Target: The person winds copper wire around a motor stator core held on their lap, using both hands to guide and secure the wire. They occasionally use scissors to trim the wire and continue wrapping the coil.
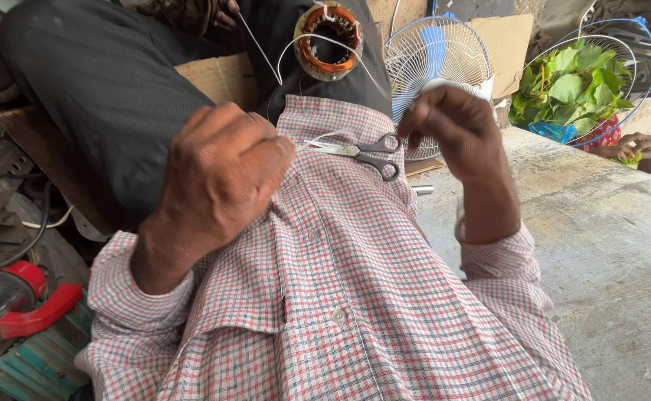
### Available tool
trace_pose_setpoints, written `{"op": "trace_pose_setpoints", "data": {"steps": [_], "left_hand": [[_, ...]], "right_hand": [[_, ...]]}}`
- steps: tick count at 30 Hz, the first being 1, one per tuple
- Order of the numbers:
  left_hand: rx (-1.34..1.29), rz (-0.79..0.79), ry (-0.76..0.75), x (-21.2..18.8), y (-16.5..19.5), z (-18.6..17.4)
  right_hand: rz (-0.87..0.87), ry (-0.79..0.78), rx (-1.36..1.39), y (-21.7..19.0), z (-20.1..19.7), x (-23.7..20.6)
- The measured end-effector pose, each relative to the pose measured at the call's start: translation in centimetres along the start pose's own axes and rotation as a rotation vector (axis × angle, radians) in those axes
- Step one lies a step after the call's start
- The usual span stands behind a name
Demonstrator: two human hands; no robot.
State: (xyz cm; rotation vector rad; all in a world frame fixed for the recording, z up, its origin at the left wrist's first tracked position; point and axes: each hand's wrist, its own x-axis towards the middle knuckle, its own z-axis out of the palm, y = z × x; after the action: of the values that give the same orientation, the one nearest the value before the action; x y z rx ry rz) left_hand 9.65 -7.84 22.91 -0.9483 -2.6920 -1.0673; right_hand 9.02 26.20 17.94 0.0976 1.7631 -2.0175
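My left hand [221,174] is closed over my checked shirt [340,282], pinching the end of a thin white strip [324,140] beside the scissor tips. Grey-handled scissors [366,153] lie on the shirt between my hands. My right hand [452,141] is closed just right of the scissor handles, with a white piece [455,86] showing above its fingers. A motor stator [328,41] with copper windings rests higher up on the dark trousers. A white cord [355,56] loops from the stator down toward my hands.
A white fan guard with blue blades [433,56] stands behind my right hand. Green leaves [581,85] fill another guard at the far right, with another person's hand [637,145] beside it. A concrete slab [600,238] lies to the right. A red-and-chrome tool [14,301] is at left.
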Motion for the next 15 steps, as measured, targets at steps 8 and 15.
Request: {"op": "trace_pose_setpoints", "data": {"steps": [8,15], "left_hand": [[-0.300,-0.128,0.069,1.3,2.9,3.8],[0.020,-0.185,0.138,2.0,1.5,6.1]], "right_hand": [[-0.524,-0.281,-0.446,-8.4,7.0,5.1],[-0.881,-0.058,-0.945,-7.9,4.6,6.3]]}}
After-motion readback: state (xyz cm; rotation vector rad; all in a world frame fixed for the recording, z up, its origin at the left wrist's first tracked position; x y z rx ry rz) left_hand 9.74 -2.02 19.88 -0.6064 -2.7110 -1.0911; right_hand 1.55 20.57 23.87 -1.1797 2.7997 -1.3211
